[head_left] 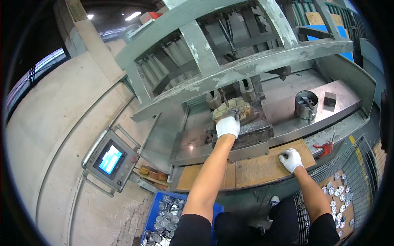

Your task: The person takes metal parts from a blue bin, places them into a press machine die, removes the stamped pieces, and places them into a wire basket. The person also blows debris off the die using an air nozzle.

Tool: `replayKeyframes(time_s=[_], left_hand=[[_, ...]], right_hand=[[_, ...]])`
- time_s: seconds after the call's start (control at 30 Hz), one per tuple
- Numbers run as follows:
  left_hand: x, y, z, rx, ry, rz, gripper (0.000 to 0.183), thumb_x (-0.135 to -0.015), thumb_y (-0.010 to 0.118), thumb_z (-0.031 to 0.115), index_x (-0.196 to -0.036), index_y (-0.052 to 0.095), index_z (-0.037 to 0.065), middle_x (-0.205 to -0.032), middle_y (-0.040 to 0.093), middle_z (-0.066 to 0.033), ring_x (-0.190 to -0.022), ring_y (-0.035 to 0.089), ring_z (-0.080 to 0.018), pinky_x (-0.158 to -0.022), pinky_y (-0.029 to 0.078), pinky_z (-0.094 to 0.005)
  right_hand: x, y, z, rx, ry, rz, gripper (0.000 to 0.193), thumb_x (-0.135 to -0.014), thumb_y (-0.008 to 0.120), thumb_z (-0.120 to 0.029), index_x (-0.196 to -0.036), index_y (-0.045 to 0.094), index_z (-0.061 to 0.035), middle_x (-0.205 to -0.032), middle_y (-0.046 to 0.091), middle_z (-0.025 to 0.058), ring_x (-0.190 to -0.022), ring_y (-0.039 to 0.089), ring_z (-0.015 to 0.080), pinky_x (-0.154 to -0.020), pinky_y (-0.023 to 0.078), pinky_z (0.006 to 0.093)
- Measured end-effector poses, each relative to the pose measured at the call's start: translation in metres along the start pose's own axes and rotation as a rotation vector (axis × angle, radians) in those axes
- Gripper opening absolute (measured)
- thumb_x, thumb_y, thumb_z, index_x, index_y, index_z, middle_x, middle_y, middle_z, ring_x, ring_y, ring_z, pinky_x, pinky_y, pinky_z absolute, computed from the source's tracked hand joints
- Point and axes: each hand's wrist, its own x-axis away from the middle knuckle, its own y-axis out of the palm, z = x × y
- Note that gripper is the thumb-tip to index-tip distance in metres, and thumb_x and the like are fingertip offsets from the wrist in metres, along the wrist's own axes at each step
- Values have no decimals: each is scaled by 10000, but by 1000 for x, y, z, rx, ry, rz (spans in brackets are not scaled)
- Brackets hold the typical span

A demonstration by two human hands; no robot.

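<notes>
My left hand [228, 126], in a white glove, reaches in under the press frame to a yellowish block fixture [230, 107] with rounded hollows. Its fingers bend over the near edge of the fixture, around something grey and small that I cannot make out. On the wooden board [262, 165] along the machine's front rests my right hand [291, 160], also in a white glove. Those fingers are curled in, with a dark patch at their tips; whether that is a part or dirt is unclear. Metal chips lie on the dark base [252, 126] beside the fixture.
A metal can [306, 107] with tools inside and a small steel block [330, 99] stand on the right ledge. Left is a control panel [108, 160] with a lit screen. Below, a blue bin [152, 209] holds grey metal parts; round parts [336, 192] lie lower right.
</notes>
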Motion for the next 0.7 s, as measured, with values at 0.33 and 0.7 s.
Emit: replayKeyframes(time_s=[0.33, 0.7], left_hand=[[-16, 9, -28, 189, 203, -128, 281, -901, 600, 306, -1038, 702, 83, -1020, 669, -212, -998, 608, -393, -887, 472, -466], [54, -12, -51, 183, -13, 226, 334, -874, 649, 269, -1130, 640, 56, -1028, 647, -184, -935, 629, -389, -826, 512, -456]], right_hand=[[0, 1, 6, -32, 59, 0, 213, -756, 685, -218, -831, 716, -21, -862, 663, 174, -888, 621, 364, -819, 505, 435], [2, 4, 3, -9, 43, 14, 183, -755, 684, -198, -813, 717, -29, -844, 668, 174, -865, 631, 365, -797, 510, 437]])
